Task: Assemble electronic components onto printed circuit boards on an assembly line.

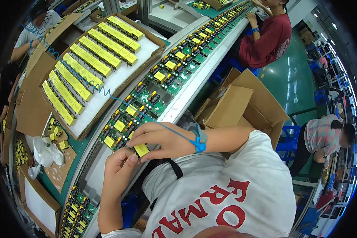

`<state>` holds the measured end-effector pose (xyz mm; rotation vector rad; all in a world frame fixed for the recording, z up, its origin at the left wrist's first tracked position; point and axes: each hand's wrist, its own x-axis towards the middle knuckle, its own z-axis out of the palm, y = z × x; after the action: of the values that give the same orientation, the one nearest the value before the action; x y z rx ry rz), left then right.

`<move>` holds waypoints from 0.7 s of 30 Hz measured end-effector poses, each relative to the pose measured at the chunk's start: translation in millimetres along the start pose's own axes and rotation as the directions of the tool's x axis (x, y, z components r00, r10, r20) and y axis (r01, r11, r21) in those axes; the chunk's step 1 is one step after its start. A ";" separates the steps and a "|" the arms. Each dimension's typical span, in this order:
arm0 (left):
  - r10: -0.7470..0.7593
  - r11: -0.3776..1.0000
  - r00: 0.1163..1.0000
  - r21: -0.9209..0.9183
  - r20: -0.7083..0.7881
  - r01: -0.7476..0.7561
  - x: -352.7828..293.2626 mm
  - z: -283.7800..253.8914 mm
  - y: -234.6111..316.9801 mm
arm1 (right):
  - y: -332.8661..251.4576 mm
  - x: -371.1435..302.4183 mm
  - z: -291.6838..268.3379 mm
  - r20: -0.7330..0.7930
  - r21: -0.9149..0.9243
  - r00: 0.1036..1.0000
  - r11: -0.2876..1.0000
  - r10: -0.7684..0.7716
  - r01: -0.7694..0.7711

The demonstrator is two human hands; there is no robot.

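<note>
A yellow box capacitor [141, 149] is held between my two hands, above the near edge of the conveyor line. My right hand [158, 137] is closed on it from above and the right, thumb underneath, with a blue wrist strap on that wrist. From the lower left my left hand [121, 162] reaches in, its thumb and fingers pinched at the capacitor's left end. The fingers hide part of it. Just beyond my hands lie green circuit boards [154, 107], several of them carrying yellow capacitors like this one.
A carton tray [121, 85] with rows of yellow capacitors stands at the left. Below it are loose capacitors [56, 133] and a white plastic bag [45, 152]. The strap's coiled blue cord [83, 77] crosses the tray. An open cardboard box [261, 103] is right; a co-worker in red [265, 41] sits beyond.
</note>
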<state>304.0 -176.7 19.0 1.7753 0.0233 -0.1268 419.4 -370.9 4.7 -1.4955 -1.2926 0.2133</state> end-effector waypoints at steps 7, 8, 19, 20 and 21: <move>-0.101 0.993 0.966 -0.039 0.239 0.114 -2.7 0.0 5.9 | -8.1 -5.6 -22.8 0.288 0.030 0.953 0.994 0.090 -0.103; -0.114 0.993 0.944 -0.004 0.311 0.122 -2.3 0.6 4.6 | -8.3 -7.0 -26.4 0.289 0.027 0.952 0.994 0.098 -0.110; 0.165 0.895 0.986 0.417 0.015 -0.156 0.2 -9.5 -0.2 | 14.9 -2.2 -69.9 0.163 -0.008 0.903 0.915 0.398 -0.403; 0.408 0.678 0.897 0.715 -0.170 -0.173 3.9 -7.1 0.4 | 19.8 -2.5 -70.4 0.163 -0.008 0.900 0.913 0.404 -0.408; 0.403 0.677 0.899 0.718 -0.173 -0.166 3.7 -5.0 2.0 | 25.8 1.1 -67.9 0.104 -0.061 0.890 0.896 0.444 -0.440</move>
<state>308.2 -172.5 21.6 2.5158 -0.0869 0.4539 483.1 -405.2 11.4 -1.8191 -1.0298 0.5841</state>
